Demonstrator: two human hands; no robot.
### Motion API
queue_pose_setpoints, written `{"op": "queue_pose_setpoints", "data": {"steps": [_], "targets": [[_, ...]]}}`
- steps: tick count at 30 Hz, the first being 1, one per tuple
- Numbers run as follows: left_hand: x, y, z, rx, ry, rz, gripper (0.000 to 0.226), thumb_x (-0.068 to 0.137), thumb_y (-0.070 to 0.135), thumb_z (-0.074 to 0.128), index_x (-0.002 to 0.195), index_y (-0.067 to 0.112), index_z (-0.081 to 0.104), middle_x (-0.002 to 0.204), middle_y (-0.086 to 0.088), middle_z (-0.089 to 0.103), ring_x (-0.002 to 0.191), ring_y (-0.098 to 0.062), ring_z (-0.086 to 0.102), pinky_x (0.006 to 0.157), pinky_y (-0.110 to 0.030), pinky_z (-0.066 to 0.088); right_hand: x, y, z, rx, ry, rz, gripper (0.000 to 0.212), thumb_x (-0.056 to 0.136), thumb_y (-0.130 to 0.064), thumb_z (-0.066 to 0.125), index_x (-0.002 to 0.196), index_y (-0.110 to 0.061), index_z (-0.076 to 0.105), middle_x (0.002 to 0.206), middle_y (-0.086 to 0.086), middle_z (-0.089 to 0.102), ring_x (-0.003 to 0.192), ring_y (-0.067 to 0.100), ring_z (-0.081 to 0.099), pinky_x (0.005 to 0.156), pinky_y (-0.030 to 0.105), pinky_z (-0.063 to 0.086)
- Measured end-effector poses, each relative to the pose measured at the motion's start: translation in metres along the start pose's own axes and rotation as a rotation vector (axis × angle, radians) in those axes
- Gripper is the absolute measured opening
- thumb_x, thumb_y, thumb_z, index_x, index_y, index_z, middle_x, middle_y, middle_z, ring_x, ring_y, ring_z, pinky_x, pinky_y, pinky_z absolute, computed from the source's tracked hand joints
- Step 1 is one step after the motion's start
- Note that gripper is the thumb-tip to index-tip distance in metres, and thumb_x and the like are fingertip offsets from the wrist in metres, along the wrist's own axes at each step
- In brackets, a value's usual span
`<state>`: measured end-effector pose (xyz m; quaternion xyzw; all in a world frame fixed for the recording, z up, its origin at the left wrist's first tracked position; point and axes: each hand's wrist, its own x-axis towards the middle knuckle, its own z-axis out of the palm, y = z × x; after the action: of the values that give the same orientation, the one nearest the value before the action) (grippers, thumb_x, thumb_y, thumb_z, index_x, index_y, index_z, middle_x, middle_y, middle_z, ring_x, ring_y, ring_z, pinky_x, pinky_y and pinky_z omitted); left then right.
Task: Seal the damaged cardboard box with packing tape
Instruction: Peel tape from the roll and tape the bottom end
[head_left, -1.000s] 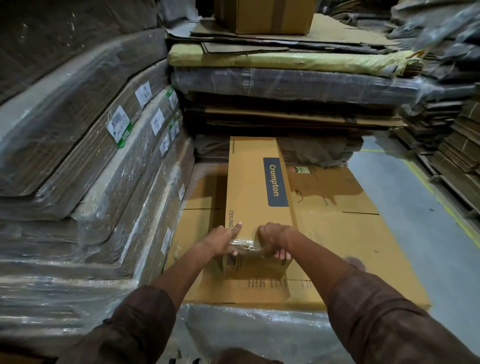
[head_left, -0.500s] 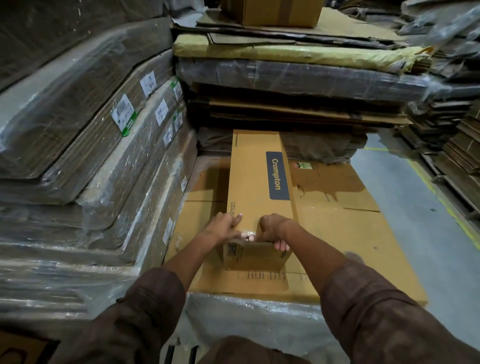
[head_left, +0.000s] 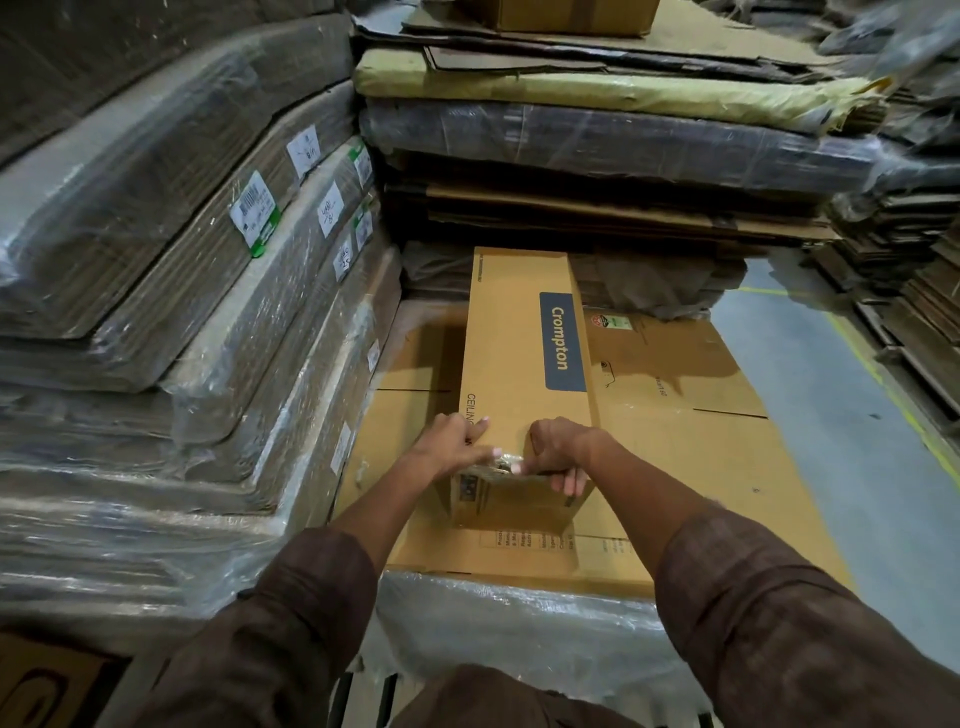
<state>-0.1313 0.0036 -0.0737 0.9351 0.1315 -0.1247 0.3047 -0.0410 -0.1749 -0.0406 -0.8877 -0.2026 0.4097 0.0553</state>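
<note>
While both hands sit at the near end of the long Crompton carton (head_left: 524, 353), they lie closer together than a second ago, when a wider band of clear tape was stretched between them; now only a small crumpled glint of packing tape (head_left: 503, 458) shows between them at the carton's near top edge. The left hand (head_left: 453, 441) lies on the carton's left top corner with its fingers extended across the top face and its thumb reaching toward the tape. The right hand (head_left: 558, 451) is curled over the near edge, knuckles up, fingertips hooked down onto the end face just right of the tape; whether it holds a roll under the palm is hidden. The view has also tilted, so the carton sits higher and larger than before. The carton's near end panel is partly covered by both hands, and any tear in it cannot be made out. Beneath the hands the carton rests lengthwise on a flat cardboard sheet (head_left: 717, 467) topping a stretch-wrapped pallet stack (head_left: 519, 618). Close to the left of the left hand rise wrapped bundles of flat cardboard (head_left: 171, 291) with white labels; beyond the carton's far end, more stacked sheets (head_left: 597, 130) block the way. To the right of the right hand, past the sheet's edge, lies open grey floor (head_left: 852, 415) with a yellow line.
</note>
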Motion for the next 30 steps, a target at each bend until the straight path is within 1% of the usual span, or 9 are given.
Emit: {"op": "queue_pose_setpoints", "data": {"steps": [3, 5, 8, 12, 15, 18, 25, 28, 30], "targets": [[0.002, -0.002, 0.001, -0.004, 0.006, 0.016, 0.061, 0.094, 0.036, 0.071, 0.148, 0.021, 0.048, 0.133, -0.018, 0.064, 0.118, -0.026, 0.061, 0.1, -0.038, 0.05, 0.004, 0.006, -0.008, 0.026, -0.036, -0.021, 0.042, 0.092, -0.033, 0.074, 0.101, -0.002, 0.047, 0.073, 0.017, 0.073, 0.061, 0.033, 0.072, 0.072, 0.053, 0.063], [0.004, -0.005, -0.004, -0.023, -0.044, 0.026, 0.058, 0.096, 0.028, 0.069, 0.149, 0.022, 0.047, 0.14, -0.019, 0.059, 0.125, -0.028, 0.057, 0.106, -0.041, 0.048, 0.006, 0.012, -0.015, 0.017, -0.046, -0.045, 0.034, 0.093, -0.025, 0.074, 0.094, -0.008, 0.045, 0.064, 0.014, 0.065, 0.048, 0.027, 0.064, 0.069, 0.05, 0.062], [0.008, -0.01, -0.01, -0.025, -0.109, 0.033, 0.055, 0.099, 0.02, 0.064, 0.15, 0.025, 0.045, 0.152, -0.017, 0.046, 0.139, -0.032, 0.046, 0.115, -0.044, 0.04, 0.008, 0.011, -0.024, -0.086, -0.053, -0.057, 0.028, 0.093, -0.022, 0.073, 0.091, -0.009, 0.048, 0.057, 0.012, 0.057, 0.041, 0.023, 0.055, 0.061, 0.044, 0.061], [0.011, -0.014, -0.013, -0.028, -0.158, 0.038, 0.052, 0.102, 0.02, 0.058, 0.151, 0.03, 0.042, 0.157, -0.016, 0.038, 0.146, -0.033, 0.036, 0.119, -0.047, 0.033, 0.012, 0.008, -0.03, -0.194, -0.036, -0.064, 0.025, 0.095, -0.03, 0.071, 0.088, -0.014, 0.052, 0.06, 0.007, 0.06, 0.045, 0.02, 0.055, 0.051, 0.032, 0.053], [0.011, -0.015, -0.011, -0.063, -0.153, 0.044, 0.054, 0.1, 0.035, 0.061, 0.151, 0.025, 0.043, 0.151, -0.017, 0.048, 0.139, -0.029, 0.046, 0.115, -0.048, 0.04, 0.015, 0.005, -0.023, -0.19, 0.047, -0.073, 0.034, 0.085, -0.046, 0.076, 0.082, -0.017, 0.059, 0.061, 0.002, 0.065, 0.048, 0.019, 0.055, 0.05, 0.026, 0.049], [0.012, -0.011, -0.009, 0.001, -0.129, 0.053, 0.076, 0.088, 0.045, 0.074, 0.153, 0.02, 0.042, 0.139, -0.015, 0.059, 0.127, -0.027, 0.055, 0.106, -0.043, 0.048, 0.016, 0.004, -0.016, -0.195, 0.107, -0.098, 0.041, 0.076, -0.046, 0.085, 0.076, -0.015, 0.058, 0.057, 0.0, 0.063, 0.047, 0.018, 0.057, 0.049, 0.026, 0.05], [0.018, -0.019, -0.012, 0.03, -0.19, 0.06, 0.076, 0.091, 0.024, 0.075, 0.155, 0.028, 0.035, 0.158, -0.013, 0.039, 0.144, -0.028, 0.039, 0.117, -0.041, 0.036, 0.013, 0.003, -0.026, -0.277, -0.006, -0.066, 0.032, 0.094, -0.023, 0.07, 0.079, -0.016, 0.043, 0.049, 0.001, 0.058, 0.041, 0.02, 0.049, 0.048, 0.029, 0.047], [0.019, -0.021, -0.013, 0.093, -0.247, 0.042, 0.078, 0.093, 0.016, 0.071, 0.157, 0.033, 0.028, 0.162, -0.01, 0.033, 0.147, -0.029, 0.034, 0.119, -0.038, 0.032, 0.011, 0.001, -0.031, -0.266, -0.058, -0.061, 0.031, 0.098, -0.029, 0.064, 0.081, -0.017, 0.042, 0.067, 0.007, 0.068, 0.049, 0.022, 0.055, 0.055, 0.031, 0.05], [0.022, -0.022, -0.014, 0.152, -0.291, 0.024, 0.084, 0.093, 0.011, 0.069, 0.158, 0.037, 0.023, 0.163, -0.009, 0.03, 0.147, -0.029, 0.034, 0.119, -0.04, 0.034, 0.01, -0.002, -0.029, -0.191, -0.078, -0.041, 0.034, 0.098, -0.039, 0.063, 0.079, -0.019, 0.043, 0.068, 0.007, 0.07, 0.052, 0.024, 0.058, 0.061, 0.033, 0.053]]}}
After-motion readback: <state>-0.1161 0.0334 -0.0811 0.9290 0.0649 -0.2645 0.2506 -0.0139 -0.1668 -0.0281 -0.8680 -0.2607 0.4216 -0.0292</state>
